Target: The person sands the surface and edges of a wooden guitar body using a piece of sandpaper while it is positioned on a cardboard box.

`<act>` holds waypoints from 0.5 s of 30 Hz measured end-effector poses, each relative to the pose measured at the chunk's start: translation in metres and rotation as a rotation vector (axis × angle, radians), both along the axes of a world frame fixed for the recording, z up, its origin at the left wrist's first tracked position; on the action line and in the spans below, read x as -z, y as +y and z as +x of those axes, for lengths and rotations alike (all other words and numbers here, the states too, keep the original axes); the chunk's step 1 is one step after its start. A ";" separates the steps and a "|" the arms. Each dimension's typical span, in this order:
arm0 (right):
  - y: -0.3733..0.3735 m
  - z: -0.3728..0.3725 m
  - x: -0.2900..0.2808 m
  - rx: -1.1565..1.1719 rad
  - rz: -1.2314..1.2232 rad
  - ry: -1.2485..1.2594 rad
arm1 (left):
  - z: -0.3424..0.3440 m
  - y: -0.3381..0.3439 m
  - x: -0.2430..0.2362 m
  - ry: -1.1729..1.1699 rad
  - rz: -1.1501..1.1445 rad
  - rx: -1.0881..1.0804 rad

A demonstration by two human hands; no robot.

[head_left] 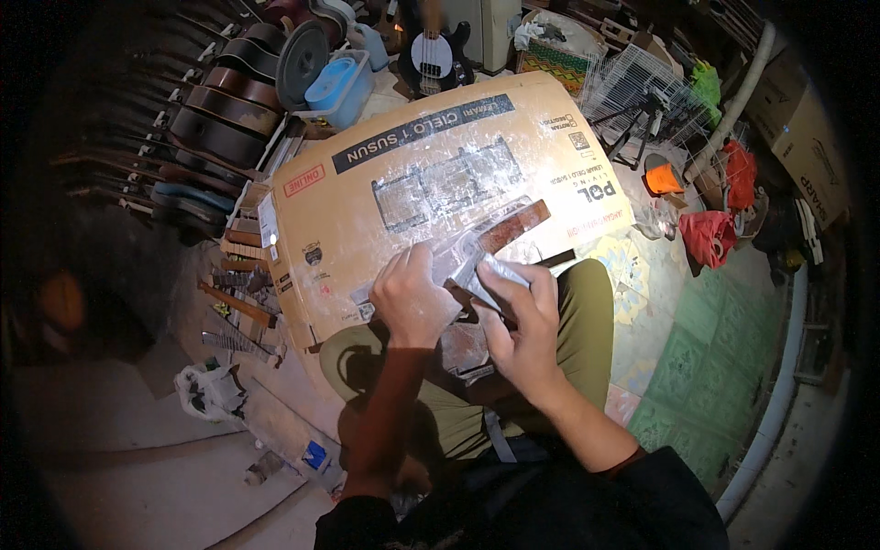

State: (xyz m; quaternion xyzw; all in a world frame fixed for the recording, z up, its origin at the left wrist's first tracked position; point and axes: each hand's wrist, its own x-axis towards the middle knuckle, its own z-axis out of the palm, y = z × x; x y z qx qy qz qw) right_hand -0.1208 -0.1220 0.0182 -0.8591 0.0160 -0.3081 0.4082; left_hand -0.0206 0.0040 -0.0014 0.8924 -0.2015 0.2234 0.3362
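Observation:
My left hand (412, 293) is closed on a long, dust-covered wooden piece (518, 225) with a reddish-brown end, lying diagonally over the near part of a flat cardboard sheet (330, 220). My right hand (527, 325) pinches a grey folded pad or sheet (500, 280) against that piece, just right of my left fingers. Pale dust is spread over the cardboard and my fingers. The underside of the wooden piece is hidden by my hands.
Guitars (215, 128) line the left, a blue tub (344, 92) and bass (431, 60) stand behind. Wood offcuts (247, 302) lie left of the cardboard. A wire cage (623, 82), orange bucket (662, 179) and red bags (706, 238) are at right.

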 end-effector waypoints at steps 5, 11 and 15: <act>-0.010 0.048 -0.013 -0.055 0.227 0.123 | 0.000 0.002 0.016 0.000 -0.034 0.002; -0.014 0.051 -0.021 -0.040 0.113 0.097 | -0.005 -0.006 0.008 -0.019 -0.015 -0.009; 0.003 0.015 -0.011 -0.054 -0.064 0.041 | -0.005 0.007 0.008 0.020 0.024 -0.021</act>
